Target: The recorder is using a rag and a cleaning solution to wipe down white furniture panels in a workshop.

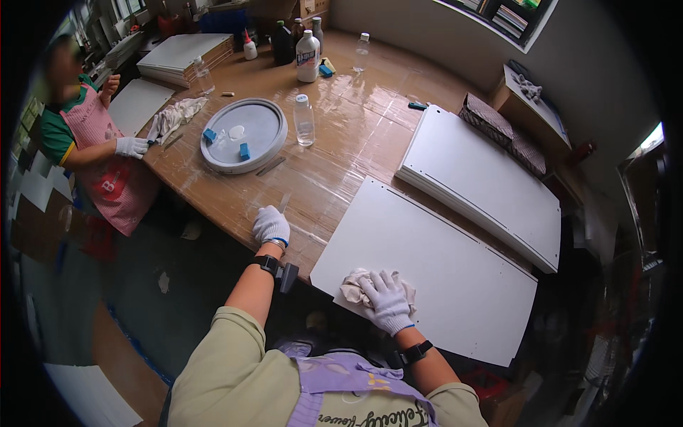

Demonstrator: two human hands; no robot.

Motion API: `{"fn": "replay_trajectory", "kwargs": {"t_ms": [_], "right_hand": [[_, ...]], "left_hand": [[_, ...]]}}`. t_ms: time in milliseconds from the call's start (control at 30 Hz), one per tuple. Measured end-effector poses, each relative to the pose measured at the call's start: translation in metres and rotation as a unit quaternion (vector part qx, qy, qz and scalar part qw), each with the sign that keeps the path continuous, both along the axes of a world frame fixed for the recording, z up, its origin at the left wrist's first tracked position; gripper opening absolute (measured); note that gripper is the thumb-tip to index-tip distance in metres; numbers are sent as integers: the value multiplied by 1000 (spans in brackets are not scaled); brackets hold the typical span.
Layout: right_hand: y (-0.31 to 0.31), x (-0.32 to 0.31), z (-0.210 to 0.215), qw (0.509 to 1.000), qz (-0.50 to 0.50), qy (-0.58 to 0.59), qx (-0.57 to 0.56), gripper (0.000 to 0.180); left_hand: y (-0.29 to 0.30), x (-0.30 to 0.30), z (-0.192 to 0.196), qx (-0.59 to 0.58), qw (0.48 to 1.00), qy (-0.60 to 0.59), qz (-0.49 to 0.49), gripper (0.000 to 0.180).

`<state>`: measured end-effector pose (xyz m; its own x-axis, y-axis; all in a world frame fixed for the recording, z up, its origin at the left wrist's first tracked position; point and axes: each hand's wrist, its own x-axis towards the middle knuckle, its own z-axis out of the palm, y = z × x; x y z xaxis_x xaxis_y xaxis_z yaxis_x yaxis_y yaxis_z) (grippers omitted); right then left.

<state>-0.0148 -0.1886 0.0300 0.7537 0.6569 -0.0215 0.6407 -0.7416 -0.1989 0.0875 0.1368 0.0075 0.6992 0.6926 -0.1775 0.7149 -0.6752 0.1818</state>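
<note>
My right hand (388,300), in a white knit glove, presses a crumpled off-white cloth (353,287) onto a white panel (434,267) near its front left corner. The panel lies flat, its near edge reaching over the table's edge. My left hand (271,225), also gloved, is curled at the table's front edge. A thin flat blade (284,202), like a scraper's, sticks out from its fingers; the handle end is hidden in the glove. Beyond the left hand sits a round grey lid (244,165) bearing a small white puddle and two blue sponge pieces (245,151).
Behind the panel lies a stack of white panels (484,181). A clear bottle (304,121) stands beside the lid, with a white bottle (308,57) and dark bottles farther back. At the left, a person in a pink apron (96,142) stands near a rag (174,117) and more panels (185,53).
</note>
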Motion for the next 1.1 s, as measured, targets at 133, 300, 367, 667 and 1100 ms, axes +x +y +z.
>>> {"fn": "replay_trajectory", "kwargs": {"t_ms": [133,300,367,667,1100], "right_hand": [[-13,-6,1,999,-40,0,20,65],[-8,0,2,992,-114,20,38,69],[-4,7,7,986,-154,50,43,71],[29,16,72,718,-346,322,511,40],[-155,62,-50,756,-582,99,282,26]], "left_hand": [[9,12,0,-82,996,13,12,28],[7,1,-6,-86,978,-145,-123,20],[-33,-6,32,-112,964,-168,-173,18],[-166,-72,98,-70,795,-313,-515,14],[-160,-33,55,-9,937,-143,-319,51]]}}
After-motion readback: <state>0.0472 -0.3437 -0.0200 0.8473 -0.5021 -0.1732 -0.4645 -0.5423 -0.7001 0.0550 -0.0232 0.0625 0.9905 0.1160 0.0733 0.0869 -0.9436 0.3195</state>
